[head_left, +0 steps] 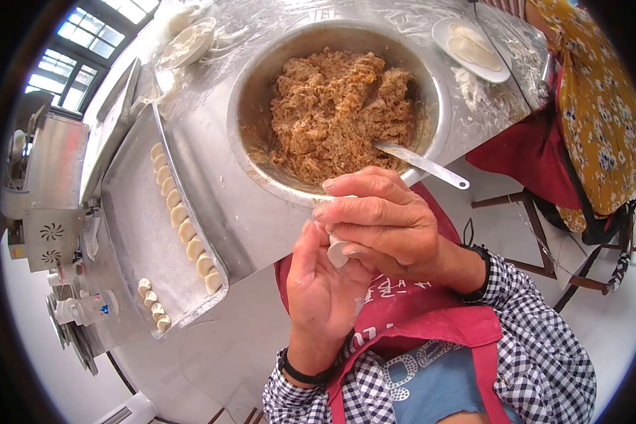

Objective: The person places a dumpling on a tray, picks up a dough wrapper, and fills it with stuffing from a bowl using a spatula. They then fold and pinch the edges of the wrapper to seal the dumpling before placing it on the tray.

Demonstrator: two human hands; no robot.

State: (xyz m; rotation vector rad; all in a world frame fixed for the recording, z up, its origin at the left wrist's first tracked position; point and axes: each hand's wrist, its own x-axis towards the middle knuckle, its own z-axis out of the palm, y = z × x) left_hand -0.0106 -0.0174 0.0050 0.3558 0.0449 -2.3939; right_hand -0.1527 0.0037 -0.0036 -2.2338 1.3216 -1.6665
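Observation:
Between my two hands, close in front of the bowl's near rim, is a small white dumpling [338,254], only partly visible. My left hand [319,286] cups it from below and the left, palm turned up. My right hand [392,222] folds over it from the right, fingers bent and pressed together, hiding most of the dough. Just beyond, a large metal bowl [442,131] holds a brown minced filling [339,106]. A flat metal spatula [427,166] rests in the filling, its handle lying over the right rim.
To the left, a metal tray [145,233] bears a row of shaped dumplings [179,214] and several smaller ones [150,300]. Dough wrappers lie on a white plate [498,71] at the upper right. Beside it sits another person in a yellow floral top [601,106]. A flour bowl [191,44] stands upper left.

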